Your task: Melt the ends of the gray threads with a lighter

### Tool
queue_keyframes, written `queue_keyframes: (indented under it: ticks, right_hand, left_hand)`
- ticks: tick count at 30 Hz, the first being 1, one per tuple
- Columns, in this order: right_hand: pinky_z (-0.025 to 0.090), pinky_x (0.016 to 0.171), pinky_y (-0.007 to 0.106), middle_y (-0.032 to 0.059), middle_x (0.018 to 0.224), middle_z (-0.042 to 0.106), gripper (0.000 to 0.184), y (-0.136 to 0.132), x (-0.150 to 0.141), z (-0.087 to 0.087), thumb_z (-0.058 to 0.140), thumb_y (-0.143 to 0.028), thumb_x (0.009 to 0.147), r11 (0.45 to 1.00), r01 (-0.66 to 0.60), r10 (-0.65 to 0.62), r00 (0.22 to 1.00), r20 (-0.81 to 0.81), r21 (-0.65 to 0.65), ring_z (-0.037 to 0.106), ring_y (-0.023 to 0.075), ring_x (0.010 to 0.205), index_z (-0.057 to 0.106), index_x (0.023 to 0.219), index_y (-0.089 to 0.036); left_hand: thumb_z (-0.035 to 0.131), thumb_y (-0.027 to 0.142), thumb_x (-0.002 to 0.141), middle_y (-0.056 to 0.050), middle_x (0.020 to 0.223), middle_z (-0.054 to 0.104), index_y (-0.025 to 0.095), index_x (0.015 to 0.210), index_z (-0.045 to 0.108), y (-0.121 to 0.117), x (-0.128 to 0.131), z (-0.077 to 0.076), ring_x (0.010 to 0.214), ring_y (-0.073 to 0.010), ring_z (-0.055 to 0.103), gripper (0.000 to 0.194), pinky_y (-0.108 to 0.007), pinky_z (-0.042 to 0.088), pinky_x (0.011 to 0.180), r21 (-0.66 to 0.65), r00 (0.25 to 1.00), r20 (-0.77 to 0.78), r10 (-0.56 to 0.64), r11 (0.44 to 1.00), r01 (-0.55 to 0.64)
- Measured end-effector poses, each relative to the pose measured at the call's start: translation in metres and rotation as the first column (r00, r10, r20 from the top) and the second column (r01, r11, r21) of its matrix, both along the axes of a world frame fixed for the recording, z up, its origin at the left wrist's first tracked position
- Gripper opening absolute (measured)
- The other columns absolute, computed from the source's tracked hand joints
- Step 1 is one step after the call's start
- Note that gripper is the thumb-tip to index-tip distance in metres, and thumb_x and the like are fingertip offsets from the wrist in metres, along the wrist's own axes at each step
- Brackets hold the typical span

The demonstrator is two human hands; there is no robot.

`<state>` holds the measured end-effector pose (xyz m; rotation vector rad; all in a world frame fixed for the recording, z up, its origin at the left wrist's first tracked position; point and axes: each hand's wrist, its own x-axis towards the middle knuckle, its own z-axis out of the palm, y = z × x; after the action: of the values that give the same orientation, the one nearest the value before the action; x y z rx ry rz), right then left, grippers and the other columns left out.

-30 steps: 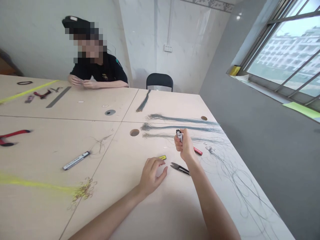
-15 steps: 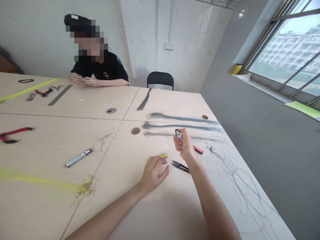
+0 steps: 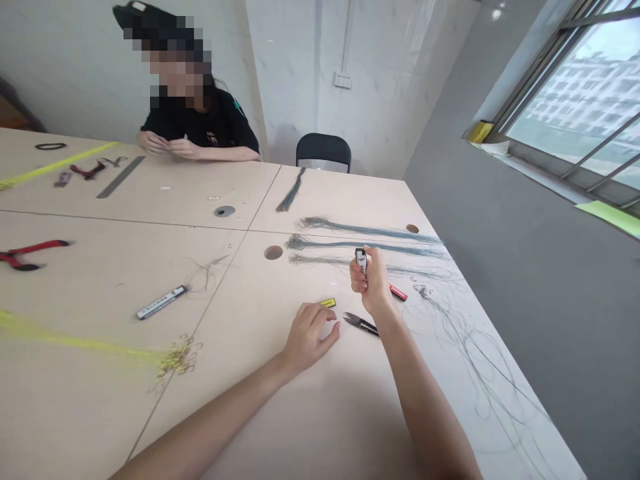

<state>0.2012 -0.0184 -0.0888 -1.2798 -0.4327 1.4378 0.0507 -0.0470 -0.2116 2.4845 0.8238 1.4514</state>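
In the head view my right hand (image 3: pixel 369 277) is wrapped round a small white-and-black stick-like holder (image 3: pixel 361 260), upright with its black end up and my thumb near that end. My left hand (image 3: pixel 310 337) rests low over the table, fingers loosely bent and thumb apart, with nothing seen in it. Just beyond its fingers lies a yellow label piece (image 3: pixel 328 303), partly covered. Thread snips (image 3: pixel 361 324) lie between my hands, their handle end behind my right forearm. A red piece with white lettering (image 3: pixel 399 292) shows beside my right wrist.
Blue-grey line bundles with hooks (image 3: pixel 360 245) stretch across the table beyond my hands. Loose tangled lines (image 3: pixel 470 347) spread at the right edge. Yellow line with hooks (image 3: pixel 175 357), a white strip (image 3: pixel 161 302) and red-handled pliers (image 3: pixel 35 253) lie left. A person (image 3: pixel 200 133) sits opposite.
The camera view has shifted slightly, so the table sits a little higher in the picture. My right hand has risen a little with the holder; my left hand stays almost in place.
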Motion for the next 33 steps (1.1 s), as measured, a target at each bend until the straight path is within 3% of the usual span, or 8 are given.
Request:
queue_keyframes:
  ticks: [4,12,21,27,33]
  right_hand:
    - [0.009,0.035,0.017,-0.0085,0.046,0.020,0.056,-0.0011,0.0020,0.0002,0.038,-0.054,0.094,0.998,-0.056,0.056,0.998,-0.017,-0.005,0.007,0.0045,0.040,0.032,0.049,-0.021]
    - [0.006,0.034,0.017,-0.0082,0.042,0.017,0.052,0.0029,-0.0021,-0.0004,0.031,-0.038,0.096,0.997,-0.045,0.045,0.999,-0.001,-0.061,0.005,0.0043,0.038,0.027,0.047,-0.021]
    - [0.006,0.035,0.016,-0.0090,0.043,0.019,0.048,0.0016,-0.0063,0.0001,0.032,-0.035,0.097,0.999,-0.010,0.010,1.000,0.003,-0.045,0.006,0.0047,0.039,0.030,0.051,-0.021]
    - [0.008,0.035,0.015,-0.0083,0.044,0.021,0.054,-0.0019,-0.0057,0.0040,0.031,-0.039,0.100,0.995,-0.069,0.069,0.998,-0.013,-0.068,0.007,0.0040,0.039,0.032,0.050,-0.020]
    - [0.008,0.034,0.016,-0.0088,0.044,0.021,0.061,-0.0014,-0.0052,0.0024,0.036,-0.056,0.099,0.990,-0.113,0.113,0.994,-0.014,-0.085,0.007,0.0035,0.039,0.033,0.051,-0.020]
  left_hand:
    - [0.057,0.018,0.094,-0.001,0.078,0.067,0.020,0.090,0.056,-0.0001,-0.0005,-0.0004,0.075,-0.0161,0.063,0.004,-0.030,0.047,0.072,-0.007,1.000,-0.010,-0.001,1.000,0.001]
    - [0.056,0.020,0.094,-0.002,0.080,0.069,0.020,0.090,0.057,0.0000,-0.0004,0.0005,0.076,-0.0168,0.065,0.004,-0.031,0.048,0.073,-0.042,0.999,-0.047,-0.012,0.999,0.010]
    - [0.055,0.020,0.095,-0.002,0.080,0.068,0.020,0.091,0.056,-0.0004,-0.0004,0.0004,0.076,-0.0170,0.065,0.004,-0.031,0.048,0.074,-0.048,0.998,-0.054,-0.023,0.999,0.020]
    - [0.056,0.019,0.094,-0.002,0.081,0.067,0.020,0.092,0.056,-0.0016,-0.0004,-0.0007,0.077,-0.0169,0.064,0.002,-0.031,0.047,0.075,-0.055,0.998,-0.059,-0.028,0.998,0.024]
    - [0.055,0.020,0.094,-0.003,0.083,0.068,0.020,0.093,0.057,0.0005,-0.0007,-0.0038,0.079,-0.0177,0.064,0.002,-0.032,0.047,0.076,-0.099,0.995,-0.084,-0.053,0.994,0.045]
